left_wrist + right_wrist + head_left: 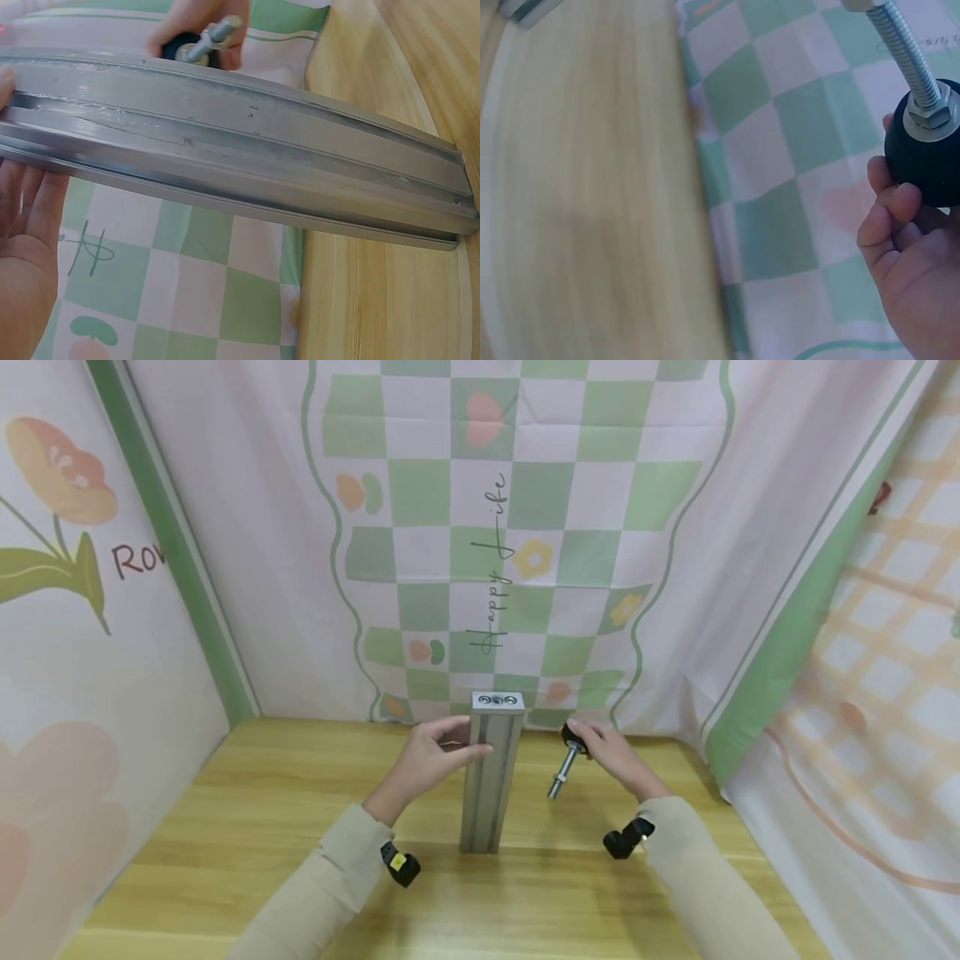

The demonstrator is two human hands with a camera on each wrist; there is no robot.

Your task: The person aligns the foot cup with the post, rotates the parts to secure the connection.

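An aluminium extrusion profile (491, 777) stands upright on the wooden table, with a metal end plate (498, 701) on top that shows several round holes or screws. My left hand (431, 756) grips the profile near its upper end, thumb across the front face and fingers behind. Long grooves run down its faces in the left wrist view. To the right, my right hand (611, 756) holds a levelling foot by its black round base (922, 161). The foot's threaded rod (564, 770) points down and to the left, with nuts on it, apart from the profile.
The wooden table (300, 827) runs back to a checked green and white cloth (420, 493). Printed curtains hang at the left (75, 693) and right (862, 735). A small black camera sits on each wrist, at the left (401, 865) and right (628, 838).
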